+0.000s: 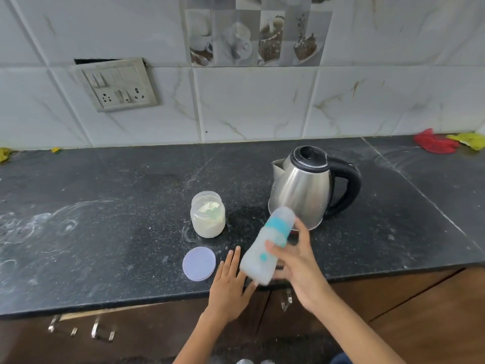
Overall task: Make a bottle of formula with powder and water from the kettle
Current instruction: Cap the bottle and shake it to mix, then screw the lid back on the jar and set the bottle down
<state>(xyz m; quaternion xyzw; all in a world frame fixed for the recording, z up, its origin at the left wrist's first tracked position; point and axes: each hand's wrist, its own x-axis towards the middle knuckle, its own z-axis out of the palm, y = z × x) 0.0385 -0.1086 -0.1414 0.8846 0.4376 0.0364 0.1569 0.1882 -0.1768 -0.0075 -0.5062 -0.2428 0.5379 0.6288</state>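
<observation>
Hands: two, left (231, 282) and right (296, 269)
Bottle (267, 248): one
Kettle (301, 187): one
Powder jar (207, 214): one
Loose lid (199, 263): one
Red cloth (434, 143): one
Wall switchboard (118, 86): one
Desk (118, 232): one

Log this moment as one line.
right hand: grips tilted bottle | left hand: flat on counter | jar: open

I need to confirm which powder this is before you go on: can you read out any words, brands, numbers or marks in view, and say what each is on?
No text can be read anywhere.
Powder jar: no label shows.
Lid: plain, unmarked.
Bottle, held in the right hand: only teal bands and a teal dot; motion-blurred, so any scale is unreadable.
Kettle: bare steel, no brand visible.
Switch plate: no lettering legible.
Picture tiles: cups only, no words.
</observation>
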